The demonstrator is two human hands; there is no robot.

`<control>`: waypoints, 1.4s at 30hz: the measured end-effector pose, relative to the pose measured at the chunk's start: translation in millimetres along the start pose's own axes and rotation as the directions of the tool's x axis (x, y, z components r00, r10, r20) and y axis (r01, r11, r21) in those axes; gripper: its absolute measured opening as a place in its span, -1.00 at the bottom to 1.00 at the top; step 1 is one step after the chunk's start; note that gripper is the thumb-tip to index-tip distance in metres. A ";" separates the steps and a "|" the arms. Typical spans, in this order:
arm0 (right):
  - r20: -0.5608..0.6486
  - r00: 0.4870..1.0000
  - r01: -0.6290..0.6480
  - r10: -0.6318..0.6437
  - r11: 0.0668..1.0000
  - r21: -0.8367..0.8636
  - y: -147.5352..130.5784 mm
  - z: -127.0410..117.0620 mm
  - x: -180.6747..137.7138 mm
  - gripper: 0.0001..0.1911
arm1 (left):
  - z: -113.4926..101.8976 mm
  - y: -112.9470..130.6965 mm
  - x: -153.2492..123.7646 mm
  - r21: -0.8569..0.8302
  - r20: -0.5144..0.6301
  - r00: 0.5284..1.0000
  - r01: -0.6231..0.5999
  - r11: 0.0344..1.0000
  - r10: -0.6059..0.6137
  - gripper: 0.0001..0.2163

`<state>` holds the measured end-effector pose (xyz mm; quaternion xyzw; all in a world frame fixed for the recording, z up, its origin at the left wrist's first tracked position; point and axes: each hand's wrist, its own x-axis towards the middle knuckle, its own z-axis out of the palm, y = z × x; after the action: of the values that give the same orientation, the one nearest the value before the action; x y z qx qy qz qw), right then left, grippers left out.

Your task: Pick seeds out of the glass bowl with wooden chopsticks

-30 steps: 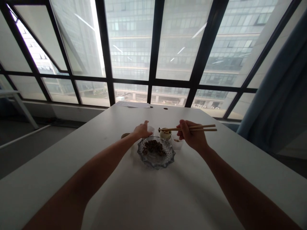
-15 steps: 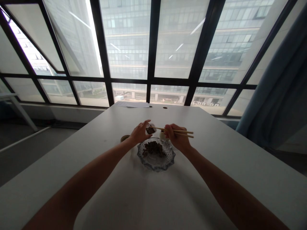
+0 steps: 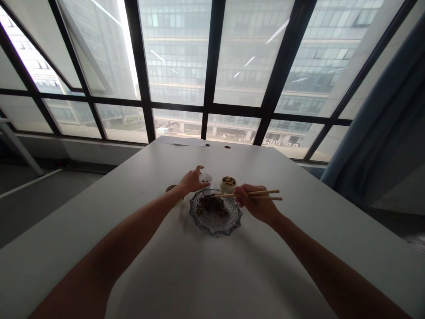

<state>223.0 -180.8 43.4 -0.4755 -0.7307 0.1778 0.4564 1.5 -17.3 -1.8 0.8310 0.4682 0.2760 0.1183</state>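
Observation:
A scalloped glass dish [image 3: 215, 218] with a dark heap of food in its middle sits on the white table [image 3: 212, 274]. My right hand [image 3: 255, 204] is closed round a pair of wooden chopsticks [image 3: 252, 194], whose tips reach over the dish's far edge. My left hand [image 3: 191, 180] grips a small white cup [image 3: 206, 178] just behind the dish on the left. A small round bowl [image 3: 228, 182] with pale bits in it stands behind the dish, between my two hands.
A small brownish object [image 3: 170, 188] lies partly hidden beside my left wrist. Papers [image 3: 181, 141] rest at the table's far edge, near two dark holes. Large black-framed windows rise behind, and a blue curtain [image 3: 378, 133] hangs at the right.
My right hand has drawn the chopsticks back from the white cup and down to the glass dish. My left hand stays on the cup.

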 end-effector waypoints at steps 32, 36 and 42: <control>-0.285 0.882 -0.261 0.375 0.893 0.368 17.7 23.2 -33.7 -0.41 | -12.2 -65.9 -120.2 -0.200 -0.289 0.951 0.055 0.978 -0.113 -0.33; -0.315 0.840 -0.288 0.442 0.855 0.432 23.8 27.4 -40.9 -0.39 | -13.8 -64.4 -118.7 -0.190 -0.282 0.952 0.063 0.980 -0.115 -0.32; -0.296 0.913 -0.210 0.281 0.945 0.249 26.3 39.5 -56.0 -0.47 | -14.2 -66.9 -115.3 -0.202 -0.266 0.958 0.054 0.978 -0.108 -0.29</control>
<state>211.3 -209.1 -23.3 -0.5356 -0.5553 0.2294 0.5934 -101.5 -79.7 -60.7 0.7493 0.4847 0.4278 0.1434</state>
